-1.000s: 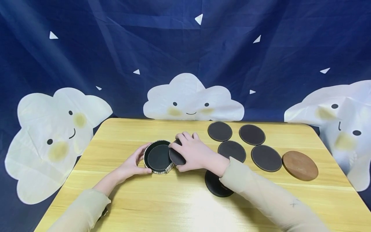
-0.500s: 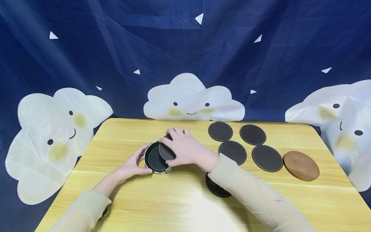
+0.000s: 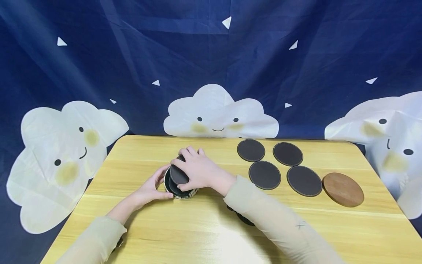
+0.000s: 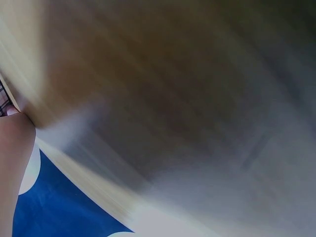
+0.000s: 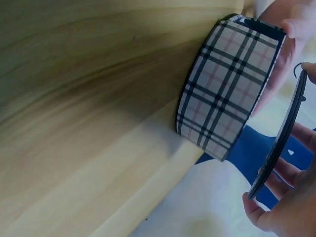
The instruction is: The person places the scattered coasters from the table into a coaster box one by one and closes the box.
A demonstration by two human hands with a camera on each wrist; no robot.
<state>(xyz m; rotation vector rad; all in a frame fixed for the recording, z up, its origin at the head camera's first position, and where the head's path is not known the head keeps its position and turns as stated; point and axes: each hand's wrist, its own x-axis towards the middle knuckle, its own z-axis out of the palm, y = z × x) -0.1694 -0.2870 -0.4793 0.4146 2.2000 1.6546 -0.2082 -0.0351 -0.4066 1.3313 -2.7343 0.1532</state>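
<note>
A round, open-topped coaster holder with a dark inside stands on the table. Its plaid outer wall fills the middle of the right wrist view. My left hand grips the holder from the left, thumb at the near side and fingers round the far side. My right hand pinches a dark round coaster by its edge, above the holder's opening. In the right wrist view this coaster appears edge-on, a gap apart from the holder's rim. The left wrist view is mostly blurred table.
Several dark coasters lie flat at the right of the table. Beside them is a brown wooden-looking disc. My right forearm partly hides another black round piece. A blue cloth with clouds hangs behind the table.
My right hand has moved left with the coaster, from the holder's right edge to over its opening. The right forearm now covers more of the black round piece. My left hand stays put.
</note>
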